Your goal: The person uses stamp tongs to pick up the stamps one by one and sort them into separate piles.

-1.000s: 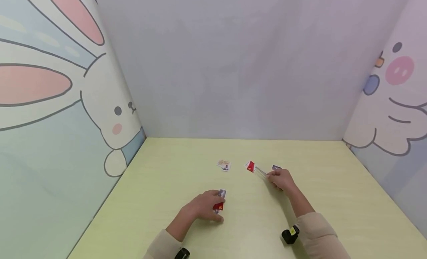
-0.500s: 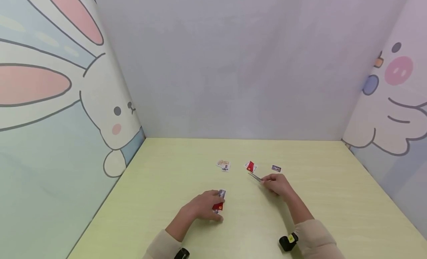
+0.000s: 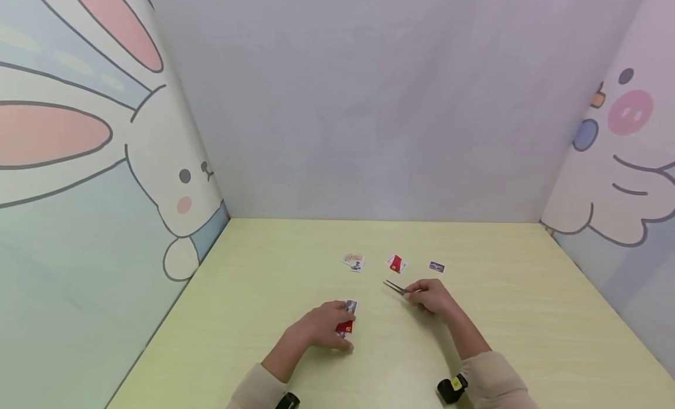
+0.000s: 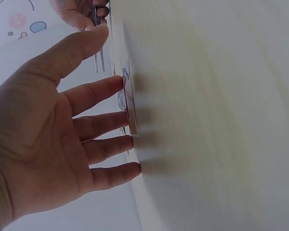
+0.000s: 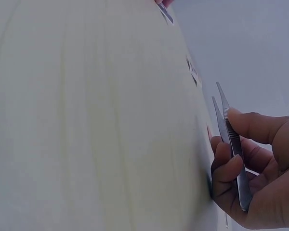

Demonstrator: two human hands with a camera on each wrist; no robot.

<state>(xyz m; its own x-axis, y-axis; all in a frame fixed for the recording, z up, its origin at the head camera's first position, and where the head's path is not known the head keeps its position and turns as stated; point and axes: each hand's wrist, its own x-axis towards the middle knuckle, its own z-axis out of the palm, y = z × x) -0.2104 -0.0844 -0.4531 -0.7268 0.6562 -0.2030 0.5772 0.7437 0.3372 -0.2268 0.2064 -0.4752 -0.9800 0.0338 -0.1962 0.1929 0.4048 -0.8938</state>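
My left hand (image 3: 319, 326) rests fingertips down on several overlapping stamps (image 3: 345, 327), one of them red, near the front middle of the table. In the left wrist view its fingers are straight and spread, with the fingertips right at a stamp's edge (image 4: 130, 108). My right hand (image 3: 429, 296) pinches metal tweezers (image 5: 240, 163) between thumb and fingers. The two tips of the tweezers stand apart with nothing between them, pointing left and away, in front of a small cluster with a red stamp (image 3: 396, 263).
Farther back on the pale yellow table (image 3: 285, 251) lies another cluster of stamps (image 3: 354, 261) at the left. A single dark stamp (image 3: 436, 266) lies to the right. A grey backdrop (image 3: 369, 104) closes off the rear, with cartoon-printed side walls.
My right hand has drawn the tweezers back from the red-stamp cluster, toward me and left; their tips now spread apart. The dark stamp at right is uncovered. My left hand has stayed in place.
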